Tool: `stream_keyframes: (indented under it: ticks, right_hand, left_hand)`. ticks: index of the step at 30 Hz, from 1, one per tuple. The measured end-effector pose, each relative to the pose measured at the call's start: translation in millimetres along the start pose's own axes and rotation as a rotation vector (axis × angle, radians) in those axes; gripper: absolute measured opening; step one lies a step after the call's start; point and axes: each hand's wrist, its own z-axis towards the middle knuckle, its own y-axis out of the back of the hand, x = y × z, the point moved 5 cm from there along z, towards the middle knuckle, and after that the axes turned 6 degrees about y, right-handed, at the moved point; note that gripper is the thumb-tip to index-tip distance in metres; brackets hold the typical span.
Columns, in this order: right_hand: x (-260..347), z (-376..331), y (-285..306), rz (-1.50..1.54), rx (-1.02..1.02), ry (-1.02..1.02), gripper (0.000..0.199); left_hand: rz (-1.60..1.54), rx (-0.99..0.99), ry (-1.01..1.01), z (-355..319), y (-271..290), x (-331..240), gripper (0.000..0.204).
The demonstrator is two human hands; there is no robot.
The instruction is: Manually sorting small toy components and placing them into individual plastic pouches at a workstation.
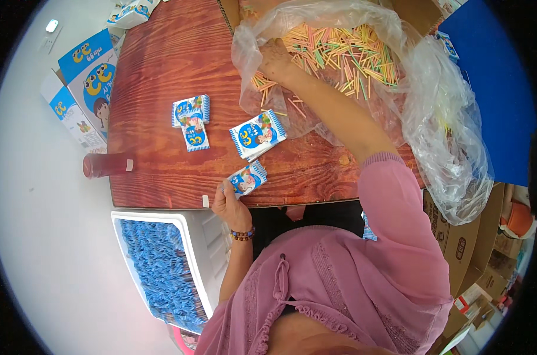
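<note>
Red tabletop point(156, 77) stretches from a bottle point(108, 165) by its left edge to two overlapping packets point(195, 135). Near the front edge, the left hand point(228, 205) pinches a sachet point(247, 179) beside a stack point(257, 136). The right hand point(276, 61) is by sticks point(363, 56) in clear plastic point(449, 133); its grip I cannot tell.

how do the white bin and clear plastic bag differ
The white bin is opaque and stiff-sided; the clear plastic bag is see-through and crumpled. The bin stands beside the table, the bag lies mostly on it. The bin holds packed blue packets, the bag loose coloured sticks. Both hold many small things.
</note>
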Motion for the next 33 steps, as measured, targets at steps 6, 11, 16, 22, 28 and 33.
stream_keyframes:
  ticks: [6,11,16,22,28,33]
  right_hand:
    - [-3.3,-2.4,10.8,-0.067,0.021,-0.031,0.029]
    - [-1.5,-1.9,15.4,-0.039,0.048,0.015,0.028]
    - [-16.9,0.2,0.2,0.07,-0.038,-0.013,0.031]
    - [-43.6,-22.7,9.8,0.238,-0.218,-0.017,0.026]
    - [-79.8,-101.5,10.1,1.525,-0.382,-0.358,0.018]
    - [-61.1,-149.2,13.4,1.347,-0.513,-0.32,0.024]
  left_hand:
    - [0.01,0.014,-0.02,-0.4,-1.7,-3.1,0.022]
    - [0.012,0.003,-0.019,-0.5,-2.3,-2.1,0.022]
    - [0.041,-0.019,0.0,-3.3,-9.8,-5.7,0.022]
    - [0.047,-0.016,0.007,-4.9,-9.7,-7.5,0.023]
    - [-0.011,0.014,0.024,0.7,-3.1,2.6,0.021]
    - [0.023,0.034,0.016,3.5,-0.7,1.3,0.022]
